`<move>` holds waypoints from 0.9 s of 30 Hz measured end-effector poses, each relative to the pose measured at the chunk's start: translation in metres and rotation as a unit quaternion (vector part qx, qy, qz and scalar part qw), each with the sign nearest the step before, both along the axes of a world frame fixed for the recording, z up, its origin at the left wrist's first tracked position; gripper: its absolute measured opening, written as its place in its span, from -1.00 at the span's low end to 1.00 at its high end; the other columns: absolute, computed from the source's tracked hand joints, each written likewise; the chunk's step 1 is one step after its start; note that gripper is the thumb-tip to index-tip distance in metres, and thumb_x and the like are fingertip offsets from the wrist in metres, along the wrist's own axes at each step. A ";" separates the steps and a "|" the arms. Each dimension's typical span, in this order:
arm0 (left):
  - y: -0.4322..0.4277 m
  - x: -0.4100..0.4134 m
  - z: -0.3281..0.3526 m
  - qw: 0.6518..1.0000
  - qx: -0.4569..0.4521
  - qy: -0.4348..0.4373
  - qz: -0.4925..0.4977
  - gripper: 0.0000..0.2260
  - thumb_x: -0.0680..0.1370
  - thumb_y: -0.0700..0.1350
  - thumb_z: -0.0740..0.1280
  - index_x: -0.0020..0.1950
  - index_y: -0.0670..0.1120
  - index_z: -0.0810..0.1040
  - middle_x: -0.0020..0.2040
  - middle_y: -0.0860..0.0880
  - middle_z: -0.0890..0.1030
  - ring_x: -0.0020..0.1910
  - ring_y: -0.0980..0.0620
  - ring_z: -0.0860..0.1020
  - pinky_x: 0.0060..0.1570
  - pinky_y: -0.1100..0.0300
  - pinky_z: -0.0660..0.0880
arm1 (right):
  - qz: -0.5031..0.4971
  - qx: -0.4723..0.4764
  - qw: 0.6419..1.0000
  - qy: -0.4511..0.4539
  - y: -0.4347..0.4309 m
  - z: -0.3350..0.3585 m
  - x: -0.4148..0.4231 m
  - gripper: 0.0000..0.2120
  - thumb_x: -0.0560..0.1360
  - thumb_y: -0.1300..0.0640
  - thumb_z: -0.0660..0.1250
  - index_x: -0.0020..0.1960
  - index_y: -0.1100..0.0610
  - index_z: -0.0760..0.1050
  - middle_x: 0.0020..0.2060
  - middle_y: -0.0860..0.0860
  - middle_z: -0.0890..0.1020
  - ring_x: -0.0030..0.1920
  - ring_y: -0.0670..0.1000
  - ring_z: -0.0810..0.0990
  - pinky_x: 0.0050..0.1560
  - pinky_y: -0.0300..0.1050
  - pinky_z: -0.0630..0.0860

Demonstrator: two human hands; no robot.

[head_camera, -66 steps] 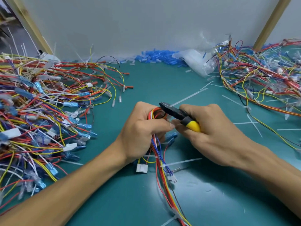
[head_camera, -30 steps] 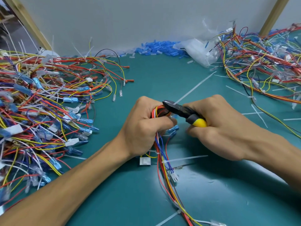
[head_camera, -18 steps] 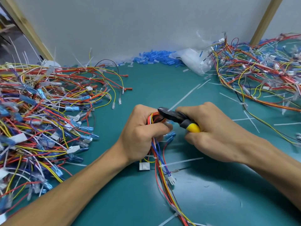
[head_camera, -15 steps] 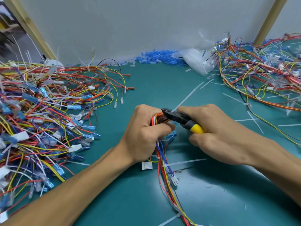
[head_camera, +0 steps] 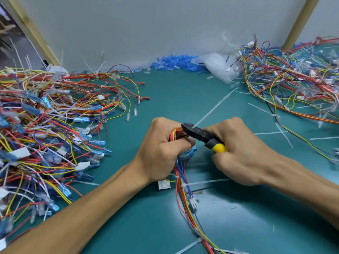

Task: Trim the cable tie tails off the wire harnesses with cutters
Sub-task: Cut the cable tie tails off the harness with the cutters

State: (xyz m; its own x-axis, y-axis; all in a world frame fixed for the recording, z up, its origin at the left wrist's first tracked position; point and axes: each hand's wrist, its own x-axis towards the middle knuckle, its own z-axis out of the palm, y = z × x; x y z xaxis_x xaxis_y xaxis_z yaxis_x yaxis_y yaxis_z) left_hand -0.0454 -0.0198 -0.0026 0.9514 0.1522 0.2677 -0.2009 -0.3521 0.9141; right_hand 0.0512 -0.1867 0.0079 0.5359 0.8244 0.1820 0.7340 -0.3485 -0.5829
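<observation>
Cutters (head_camera: 200,133) moved onto the cable tie tail (head_camera: 214,109)
Left hand (head_camera: 161,149) fingers clench the wire harness (head_camera: 183,189) just under the blades; right hand (head_camera: 238,153) squeezes the handles; snip probably next.

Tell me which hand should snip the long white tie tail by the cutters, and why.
Right. The right hand grips the black, yellow-handled cutters, their tip at the long white cable tie tail. The left hand is wrapped round the multicoloured wire harness, holding it.
</observation>
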 end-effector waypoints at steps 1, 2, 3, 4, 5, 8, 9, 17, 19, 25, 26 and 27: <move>0.000 0.001 -0.001 1.000 -0.001 -0.001 -0.001 -0.66 0.43 -0.27 0.32 -0.42 -0.15 0.20 -0.46 -0.14 0.15 -0.42 -0.05 0.10 -0.41 -0.01 0.06 | 0.003 0.004 1.000 -0.002 0.000 0.000 -0.001 -0.83 0.18 0.22 0.10 -0.23 0.11 0.21 -0.41 0.05 0.14 -0.36 -0.02 0.07 -0.41 0.08 0.06; 0.001 0.001 -0.001 1.000 -0.002 -0.002 -0.002 -0.66 0.43 -0.27 0.32 -0.42 -0.15 0.20 -0.46 -0.13 0.15 -0.42 -0.06 0.10 -0.41 0.00 0.06 | 0.006 0.008 1.000 -0.005 0.000 0.000 -0.001 -0.83 0.17 0.22 0.10 -0.24 0.11 0.21 -0.38 0.09 0.15 -0.35 -0.02 0.06 -0.41 0.07 0.06; 0.001 0.002 -0.001 1.000 -0.004 -0.004 -0.003 -0.66 0.44 -0.27 0.32 -0.42 -0.15 0.20 -0.46 -0.11 0.15 -0.42 -0.06 0.09 -0.41 0.03 0.05 | 0.009 0.012 1.000 -0.006 0.001 0.001 -0.001 -0.83 0.17 0.22 0.10 -0.24 0.11 0.21 -0.36 0.11 0.17 -0.35 -0.02 0.06 -0.41 0.05 0.05; 0.001 0.002 -0.001 1.000 -0.005 -0.005 -0.005 -0.65 0.44 -0.28 0.32 -0.42 -0.14 0.20 -0.46 -0.09 0.15 -0.42 -0.06 0.09 -0.40 0.05 0.05 | 0.011 0.016 1.000 -0.006 0.001 0.001 -0.001 -0.83 0.16 0.23 0.10 -0.25 0.11 0.21 -0.36 0.12 0.17 -0.35 -0.02 0.07 -0.41 0.04 0.05; 0.001 0.002 -0.001 1.000 -0.006 -0.006 -0.008 -0.65 0.44 -0.29 0.33 -0.41 -0.14 0.19 -0.46 -0.08 0.15 -0.43 -0.06 0.10 -0.39 0.07 0.05 | 0.013 0.020 1.000 -0.006 0.001 0.001 -0.002 -0.82 0.15 0.23 0.10 -0.25 0.11 0.20 -0.36 0.12 0.16 -0.35 -0.01 0.07 -0.42 0.04 0.04; 0.000 0.001 -0.001 1.000 -0.014 -0.011 -0.012 -0.65 0.43 -0.32 0.32 -0.42 -0.14 0.19 -0.47 -0.10 0.15 -0.43 -0.05 0.10 -0.40 0.07 0.06 | 0.016 0.029 0.999 -0.009 0.001 -0.001 -0.002 -0.83 0.15 0.24 0.10 -0.27 0.12 0.18 -0.36 0.11 0.15 -0.35 -0.02 0.06 -0.40 0.05 0.03; -0.001 0.001 0.000 1.000 -0.015 -0.012 -0.011 -0.65 0.43 -0.32 0.32 -0.42 -0.14 0.19 -0.47 -0.11 0.15 -0.43 -0.05 0.10 -0.41 0.06 0.06 | 0.015 0.031 0.999 -0.009 0.002 -0.001 -0.002 -0.84 0.15 0.24 0.10 -0.29 0.12 0.17 -0.36 0.12 0.14 -0.34 -0.02 0.06 -0.40 0.05 0.03; -0.001 0.002 -0.001 1.000 -0.024 -0.008 -0.014 -0.65 0.44 -0.32 0.32 -0.42 -0.18 0.18 -0.46 -0.14 0.14 -0.43 -0.06 0.09 -0.42 0.02 0.06 | 0.015 0.038 0.999 -0.015 0.003 0.000 -0.002 -0.84 0.15 0.24 0.10 -0.35 0.10 0.12 -0.36 0.12 0.15 -0.33 -0.01 0.06 -0.40 0.03 0.03; 0.001 0.002 -0.003 1.000 -0.019 -0.015 -0.011 -0.65 0.45 -0.29 0.33 -0.41 -0.19 0.19 -0.46 -0.14 0.15 -0.43 -0.05 0.10 -0.41 0.06 0.06 | 0.018 0.036 0.999 -0.028 0.004 0.002 -0.002 -0.84 0.16 0.24 0.10 -0.35 0.10 0.11 -0.35 0.13 0.15 -0.31 0.01 0.05 -0.39 0.03 0.02; 0.004 0.003 -0.009 0.999 -0.030 -0.025 -0.010 -0.65 0.48 -0.24 0.36 -0.40 -0.22 0.24 -0.47 -0.07 0.18 -0.45 -0.05 0.12 -0.43 0.05 0.09 | 0.011 0.010 0.997 -0.073 0.003 0.006 -0.002 -0.90 0.15 0.21 0.10 -0.36 0.10 0.19 -0.38 0.21 0.20 -0.27 0.23 0.17 -0.40 0.06 0.08; 0.004 0.003 -0.009 0.999 -0.028 -0.028 -0.011 -0.64 0.48 -0.21 0.36 -0.40 -0.24 0.25 -0.47 -0.08 0.18 -0.45 -0.05 0.13 -0.44 0.05 0.10 | 0.009 0.008 0.997 -0.078 0.003 0.006 -0.002 -0.91 0.16 0.20 0.10 -0.36 0.09 0.20 -0.38 0.22 0.21 -0.28 0.25 0.18 -0.41 0.05 0.10; 0.004 0.003 -0.009 0.999 -0.025 -0.032 -0.014 -0.64 0.48 -0.19 0.36 -0.40 -0.25 0.26 -0.47 -0.07 0.18 -0.46 -0.06 0.13 -0.43 0.06 0.10 | 0.007 0.009 0.997 -0.081 0.002 0.006 -0.001 -0.91 0.16 0.20 0.11 -0.36 0.08 0.22 -0.39 0.22 0.22 -0.29 0.27 0.20 -0.42 0.04 0.12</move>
State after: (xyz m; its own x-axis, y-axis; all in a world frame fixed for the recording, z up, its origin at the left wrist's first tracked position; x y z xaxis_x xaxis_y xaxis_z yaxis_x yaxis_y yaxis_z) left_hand -0.0426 -0.0160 -0.0115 0.9368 0.1415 0.3201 -0.2677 -0.2993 0.9158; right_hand 0.0500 -0.1845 0.0139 0.4873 0.8271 0.2799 0.8235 -0.3287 -0.4623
